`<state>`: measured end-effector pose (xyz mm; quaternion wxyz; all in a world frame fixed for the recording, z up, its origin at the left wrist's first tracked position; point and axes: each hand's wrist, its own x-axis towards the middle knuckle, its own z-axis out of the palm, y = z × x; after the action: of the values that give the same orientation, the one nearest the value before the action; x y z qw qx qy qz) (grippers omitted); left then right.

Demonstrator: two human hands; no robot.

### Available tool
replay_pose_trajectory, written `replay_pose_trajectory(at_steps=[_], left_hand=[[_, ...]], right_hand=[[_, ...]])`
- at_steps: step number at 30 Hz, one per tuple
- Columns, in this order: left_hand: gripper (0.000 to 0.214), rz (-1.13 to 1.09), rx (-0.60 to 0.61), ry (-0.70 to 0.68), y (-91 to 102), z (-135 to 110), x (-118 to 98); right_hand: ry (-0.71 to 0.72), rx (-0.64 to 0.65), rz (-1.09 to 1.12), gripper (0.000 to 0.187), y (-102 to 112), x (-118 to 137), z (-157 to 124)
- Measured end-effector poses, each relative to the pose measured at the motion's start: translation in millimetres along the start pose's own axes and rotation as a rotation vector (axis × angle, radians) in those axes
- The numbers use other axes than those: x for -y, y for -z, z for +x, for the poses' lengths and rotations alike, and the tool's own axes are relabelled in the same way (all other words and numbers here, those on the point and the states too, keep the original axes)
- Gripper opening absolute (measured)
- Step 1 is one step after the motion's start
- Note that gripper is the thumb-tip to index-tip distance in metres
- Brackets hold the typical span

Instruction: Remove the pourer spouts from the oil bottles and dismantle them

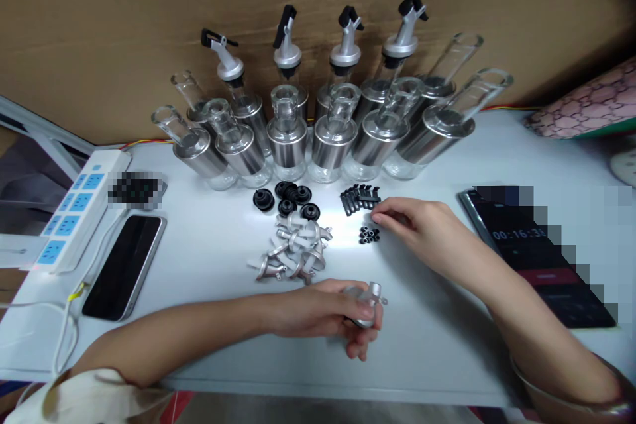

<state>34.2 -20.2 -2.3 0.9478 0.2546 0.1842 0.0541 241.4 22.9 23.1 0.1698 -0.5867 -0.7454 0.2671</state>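
My left hand [338, 311] is closed around a silver pourer spout [370, 308], thumb on top, near the table's front. My right hand [415, 222] pinches finger and thumb together at the edge of a group of black plastic levers [355, 199]; whether a lever is between the fingertips I cannot make out. Just below those fingertips lie several small black rings [368, 235]. A heap of silver pourer spouts with whitish tubes [295, 245] lies left of centre. Behind it are several black ribbed stoppers [298, 197].
Several glass bottles with steel sleeves [335, 136] stand along the back, some topped by pourers [345, 50]. A white power strip [84, 202] and a dark phone [124, 268] are at left. A larger device with a timer [527, 258] lies at right, near a pink patterned item [586, 103].
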Motion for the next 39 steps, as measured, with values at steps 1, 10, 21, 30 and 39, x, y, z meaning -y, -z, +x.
replay_pose_trajectory(at_steps=[1, 10, 21, 30, 39], left_hand=[[0.044, -0.001, 0.003, -0.002, -0.1, 0.1, 0.2], [0.043, -0.001, -0.004, -0.008, 0.6, -0.2, 0.7], [0.049, 0.130, 0.010, 0.064, -17.2, -11.3, -8.5], [0.076, 0.618, -0.115, -0.222, -35.7, -30.8, -46.8], [0.069, 1.316, -0.584, -0.726, -96.3, -58.9, -111.2]], right_hand=[[0.004, -0.001, -0.004, 0.017, -1.1, -0.3, -0.1], [0.031, 0.037, -0.045, 0.021, -1.7, 3.3, 0.7], [0.030, -0.021, 0.012, 0.024, 5.3, 14.5, 0.1], [0.553, -0.085, 0.461, 0.038, 25.8, 63.4, -34.2], [0.876, -0.485, -0.107, 0.028, 74.8, 115.1, -21.5]])
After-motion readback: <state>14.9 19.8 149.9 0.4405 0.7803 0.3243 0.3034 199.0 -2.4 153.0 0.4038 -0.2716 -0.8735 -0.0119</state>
